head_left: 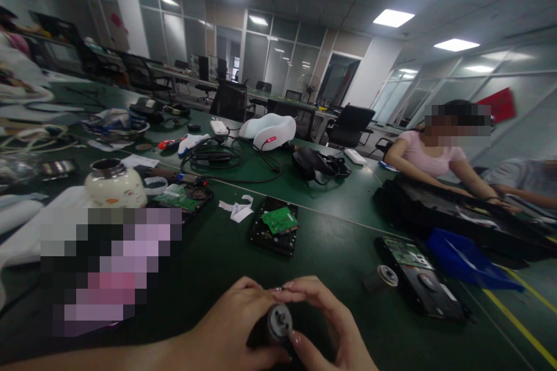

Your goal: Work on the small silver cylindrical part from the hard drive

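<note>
The left hand [235, 322] curls around a dark cylinder with a grey metal end [279, 323], just above the green table [335, 243]. The right hand [337, 319], half-curled, steadies its side, near a hard drive [275, 226].

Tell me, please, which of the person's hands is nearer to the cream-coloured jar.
Left. The left hand is below and to the right of the jar in the picture; the right hand is farther right.
</note>
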Available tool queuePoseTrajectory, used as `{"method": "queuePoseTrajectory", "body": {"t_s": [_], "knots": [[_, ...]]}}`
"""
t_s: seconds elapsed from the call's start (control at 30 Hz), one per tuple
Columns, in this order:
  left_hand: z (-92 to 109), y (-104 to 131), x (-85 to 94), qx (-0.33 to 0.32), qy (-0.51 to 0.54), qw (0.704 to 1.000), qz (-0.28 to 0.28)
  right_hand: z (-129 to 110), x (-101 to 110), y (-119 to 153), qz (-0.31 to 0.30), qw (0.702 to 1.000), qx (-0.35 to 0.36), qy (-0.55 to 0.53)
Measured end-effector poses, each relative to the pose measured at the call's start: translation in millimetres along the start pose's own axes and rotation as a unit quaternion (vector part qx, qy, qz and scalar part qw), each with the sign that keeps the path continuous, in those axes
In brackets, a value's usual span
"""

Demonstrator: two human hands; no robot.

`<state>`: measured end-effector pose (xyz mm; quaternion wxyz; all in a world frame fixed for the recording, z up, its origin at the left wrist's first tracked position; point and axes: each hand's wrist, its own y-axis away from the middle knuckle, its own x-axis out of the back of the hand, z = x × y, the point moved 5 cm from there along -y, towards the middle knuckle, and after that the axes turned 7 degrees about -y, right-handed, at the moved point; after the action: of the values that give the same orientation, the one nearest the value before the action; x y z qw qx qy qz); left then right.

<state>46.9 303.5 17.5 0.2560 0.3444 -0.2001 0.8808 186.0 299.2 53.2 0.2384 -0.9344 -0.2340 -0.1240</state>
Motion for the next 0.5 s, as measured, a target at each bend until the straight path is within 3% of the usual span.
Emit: {"method": "queuePoseTrajectory", "body": {"t_s": [0.13, 0.5], "knots": [[0.2, 2.7, -2.3, -0.006, -0.005, 1.0, 0.003, -0.7, -4.3, -1.1, -0.031, 0.998, 0.023, -0.041], [-2.5, 0.7, -5.0, -0.016, -0.004, 1.0, 0.01, -3.0, -0.9, 0.3, 0.013, 0.999, 0.043, -0.014]]}}
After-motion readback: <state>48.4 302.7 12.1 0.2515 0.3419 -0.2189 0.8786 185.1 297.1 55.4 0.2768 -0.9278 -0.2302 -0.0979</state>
